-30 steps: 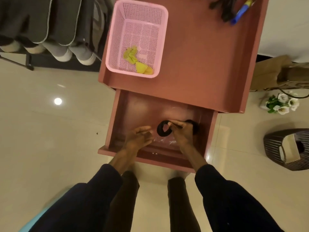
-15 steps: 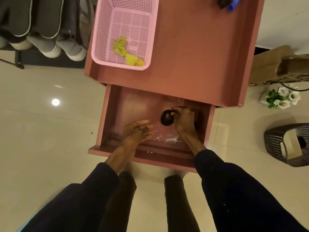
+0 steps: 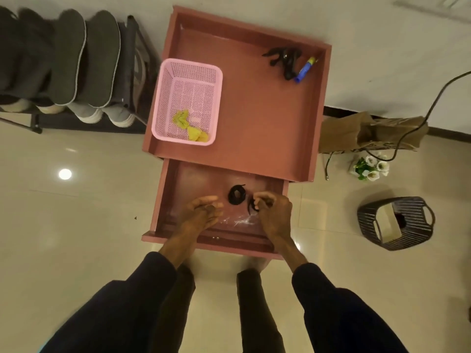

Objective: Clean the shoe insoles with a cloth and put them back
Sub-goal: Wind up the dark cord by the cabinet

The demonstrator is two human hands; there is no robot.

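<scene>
One black coil (image 3: 252,207) is pinched in our right hand (image 3: 275,214), a second coil (image 3: 236,195) just left of that pinch, our left hand (image 3: 202,212) slack, and a hasty tug could unravel the held one.

No legible text, label, brand, number or sign is recorded. Dark print runs along the lower edge of the brown paper bag (image 3: 356,131), well beyond and to the right of where the right hand (image 3: 275,215) pinches the black coil (image 3: 252,208); it is too blurred to read. A pale patch on the pink basket (image 3: 163,98) floor, beyond and left of that pinch, cannot be read either
</scene>
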